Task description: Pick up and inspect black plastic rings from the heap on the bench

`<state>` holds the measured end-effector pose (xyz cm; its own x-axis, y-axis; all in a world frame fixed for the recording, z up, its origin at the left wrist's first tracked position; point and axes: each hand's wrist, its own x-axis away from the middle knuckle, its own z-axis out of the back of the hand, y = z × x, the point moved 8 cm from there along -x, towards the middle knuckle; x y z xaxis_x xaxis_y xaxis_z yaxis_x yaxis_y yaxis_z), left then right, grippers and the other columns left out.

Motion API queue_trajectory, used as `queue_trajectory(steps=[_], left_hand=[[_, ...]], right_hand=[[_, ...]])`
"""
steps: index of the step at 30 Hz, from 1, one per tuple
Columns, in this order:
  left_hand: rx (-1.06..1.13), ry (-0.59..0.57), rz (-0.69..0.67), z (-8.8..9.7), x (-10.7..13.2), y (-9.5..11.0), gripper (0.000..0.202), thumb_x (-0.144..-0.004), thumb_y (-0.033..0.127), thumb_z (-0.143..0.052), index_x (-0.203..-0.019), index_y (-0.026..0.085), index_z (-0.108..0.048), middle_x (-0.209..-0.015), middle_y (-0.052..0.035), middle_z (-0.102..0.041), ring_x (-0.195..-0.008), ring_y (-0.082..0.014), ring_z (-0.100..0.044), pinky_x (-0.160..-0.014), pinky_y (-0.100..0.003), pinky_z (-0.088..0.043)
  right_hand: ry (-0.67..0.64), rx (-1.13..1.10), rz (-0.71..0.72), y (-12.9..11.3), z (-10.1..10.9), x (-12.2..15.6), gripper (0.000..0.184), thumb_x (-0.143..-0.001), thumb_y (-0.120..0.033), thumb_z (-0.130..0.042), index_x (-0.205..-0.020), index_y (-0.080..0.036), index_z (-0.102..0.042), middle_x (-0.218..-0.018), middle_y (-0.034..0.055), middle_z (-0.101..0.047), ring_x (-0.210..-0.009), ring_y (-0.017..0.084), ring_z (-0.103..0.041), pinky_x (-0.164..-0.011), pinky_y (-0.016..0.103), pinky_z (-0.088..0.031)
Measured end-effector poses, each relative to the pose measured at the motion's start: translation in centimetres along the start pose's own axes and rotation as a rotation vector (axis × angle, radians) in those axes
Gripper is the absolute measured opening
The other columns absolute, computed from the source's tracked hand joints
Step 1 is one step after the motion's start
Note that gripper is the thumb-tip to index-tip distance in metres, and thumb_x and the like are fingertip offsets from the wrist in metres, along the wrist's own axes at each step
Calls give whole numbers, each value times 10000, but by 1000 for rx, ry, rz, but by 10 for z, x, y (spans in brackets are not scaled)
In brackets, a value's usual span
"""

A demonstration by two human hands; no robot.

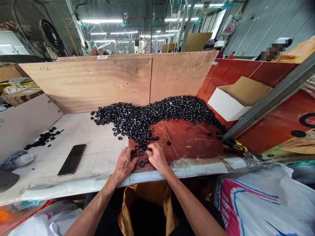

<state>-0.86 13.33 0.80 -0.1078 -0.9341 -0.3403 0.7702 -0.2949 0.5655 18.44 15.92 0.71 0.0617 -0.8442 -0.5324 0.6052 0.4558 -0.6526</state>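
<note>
Small black plastic rings lie loose at the front of the work table, between my two hands. My left hand (126, 162) rests on the table's front edge, thumb and fingers apart, beside a few loose black rings (141, 153). Just to the right, my right hand (158, 158) pinches a small black ring (149, 149) between thumb and fingertips; its exact shape is partly hidden. Beyond both hands, a big heap of black rings (172, 109) spreads along the back board and trails towards my fingers.
A phone (72, 160) lies on the left, near a small group of black pieces (43, 139). An open yellow sack (128, 200) sits below the table edge. A white box (227, 104) and a slanted metal post (265, 98) stand on the right. Wooden boards (110, 82) wall the back.
</note>
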Motion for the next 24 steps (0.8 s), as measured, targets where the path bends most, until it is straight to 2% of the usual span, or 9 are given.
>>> queue_trajectory(steps=[3,5,7,10,12,15,18,22,24], left_hand=[[33,-17,15,1,1,-2,239,-840,165,-695,-1065,238,-662,-1023,-42,-687,-964,-249,-677,-874,-410,-582],[46,-20,19,1,-1,-4,228,-850,155,-688,-1064,232,-668,-1022,-44,-695,-967,-246,-682,-891,-411,-579],[41,-31,5,-1,-1,-3,258,-856,151,-685,-1103,228,-674,-1043,-52,-695,-986,-247,-684,-909,-411,-577],[4,-46,-17,-2,-1,0,288,-865,154,-675,-1144,226,-691,-1076,-68,-687,-1006,-253,-687,-924,-410,-574],[-11,-43,-24,-1,-1,1,258,-874,155,-659,-1120,221,-703,-1058,-70,-686,-1009,-255,-688,-933,-408,-569],[28,-17,-25,3,0,3,214,-901,181,-637,-1102,225,-698,-1046,-65,-690,-1002,-246,-690,-931,-399,-567],[174,4,-8,7,2,3,214,-931,242,-630,-1138,229,-681,-1073,-62,-707,-950,-223,-705,-871,-367,-583],[360,-21,-19,8,4,7,233,-932,289,-645,-1149,218,-694,-1105,-70,-713,-933,-207,-713,-828,-336,-586],[425,-37,-20,8,5,9,230,-923,306,-664,-1135,223,-700,-1102,-64,-707,-955,-207,-711,-834,-330,-587]], right_hand=[[59,-112,-58,-7,19,1,148,-817,-134,-641,-944,-197,-682,-908,57,-655,-767,206,-604,-748,330,-510],[10,-204,-101,-15,28,8,152,-840,-171,-641,-979,-197,-697,-914,44,-658,-704,177,-588,-673,295,-498],[-133,-289,-95,-30,29,20,149,-846,-184,-653,-982,-203,-712,-888,21,-650,-650,149,-568,-621,264,-476],[-412,-323,31,-60,15,41,178,-803,-127,-663,-946,-210,-730,-829,-4,-635,-642,137,-567,-644,252,-474],[-473,-272,88,-67,3,46,233,-787,-74,-625,-946,-205,-733,-848,11,-656,-700,154,-598,-705,269,-492],[-343,-213,17,-52,-6,34,230,-792,-71,-599,-940,-188,-730,-907,49,-689,-772,181,-633,-766,305,-517],[-235,-315,-129,-27,-9,24,193,-787,-157,-645,-957,-193,-729,-912,47,-710,-736,176,-652,-716,301,-543],[-276,-615,-392,-4,-15,30,288,-807,-283,-669,-1078,-190,-696,-787,17,-726,-690,195,-718,-640,301,-585],[-281,-688,-439,-3,-14,34,323,-813,-321,-689,-1107,-189,-693,-786,21,-735,-726,207,-741,-665,313,-605]])
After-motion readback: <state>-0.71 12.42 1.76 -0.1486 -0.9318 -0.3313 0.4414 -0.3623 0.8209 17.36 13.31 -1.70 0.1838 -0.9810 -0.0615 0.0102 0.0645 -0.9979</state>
